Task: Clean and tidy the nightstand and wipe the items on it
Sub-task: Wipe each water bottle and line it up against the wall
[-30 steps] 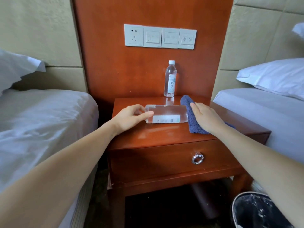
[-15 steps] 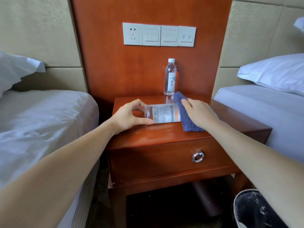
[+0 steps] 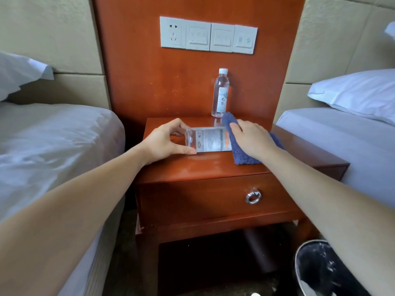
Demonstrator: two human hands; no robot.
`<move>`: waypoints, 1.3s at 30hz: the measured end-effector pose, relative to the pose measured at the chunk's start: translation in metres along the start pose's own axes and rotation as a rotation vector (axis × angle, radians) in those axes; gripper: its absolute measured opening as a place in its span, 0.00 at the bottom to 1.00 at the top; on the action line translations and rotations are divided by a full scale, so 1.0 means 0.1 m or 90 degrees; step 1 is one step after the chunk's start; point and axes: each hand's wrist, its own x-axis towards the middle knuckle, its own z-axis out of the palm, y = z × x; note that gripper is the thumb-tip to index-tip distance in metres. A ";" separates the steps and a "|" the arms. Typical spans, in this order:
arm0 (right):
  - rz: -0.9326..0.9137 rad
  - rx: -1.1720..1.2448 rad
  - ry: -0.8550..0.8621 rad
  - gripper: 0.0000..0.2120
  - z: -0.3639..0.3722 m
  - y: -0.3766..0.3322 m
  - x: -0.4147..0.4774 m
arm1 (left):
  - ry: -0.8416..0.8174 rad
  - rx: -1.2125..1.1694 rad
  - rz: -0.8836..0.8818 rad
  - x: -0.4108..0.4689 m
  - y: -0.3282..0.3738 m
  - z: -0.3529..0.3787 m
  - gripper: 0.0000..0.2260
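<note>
Two beds stand in the room, the left bed and the right bed. Between them is the wooden nightstand, whose top is the surface being cleaned. The person reaches over it with both arms.

The left hand is near the middle of the surface, a little toward the left edge. Its thumb and fingers are clamped on the left end of a clear container, which lies on its side across the middle with its label turned up. The right hand lies on a blue cloth; its fingers are close together and nearly straight, and they press the cloth over the right end of the container. The rest of the cloth trails toward the right edge. A water bottle stands upright at the back edge, just behind the cloth and apart from both hands.

I would say the task is somewhere in its middle. The container is being wiped and only one end is under the cloth, so its other faces probably wait. The water bottle looks untouched, and I judge it needs its wipe too. The front part of the surface shines, but I cannot tell if it was wiped. At the end the two items should be set neatly, perhaps along the back edge
</note>
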 end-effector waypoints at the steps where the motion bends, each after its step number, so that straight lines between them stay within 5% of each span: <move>1: -0.036 -0.012 0.010 0.18 0.04 -0.14 -0.02 | 0.002 0.000 0.004 0.00 0.01 0.00 0.23; 5: -0.203 -0.033 0.008 0.21 0.19 -0.50 -0.16 | 0.020 0.001 0.017 -0.01 -0.01 0.01 0.21; 12: -0.061 -0.020 -0.031 0.22 0.03 0.18 -0.02 | -0.014 0.008 -0.012 -0.01 -0.01 -0.01 0.23; 17: -0.110 0.016 -0.012 0.21 0.06 0.24 -0.07 | -0.012 0.011 -0.101 -0.01 0.05 0.03 0.30; 27: -0.199 -0.056 0.018 0.19 0.10 -0.50 -0.15 | -0.022 0.004 0.001 -0.05 0.07 0.02 0.22; 33: 0.071 -0.001 -0.057 0.25 -0.12 0.14 -0.06 | -0.042 0.010 0.029 -0.06 0.10 0.03 0.21; 39: -0.171 -0.091 0.053 0.20 0.21 -0.63 -0.23 | -0.012 0.003 0.071 -0.07 0.10 0.03 0.22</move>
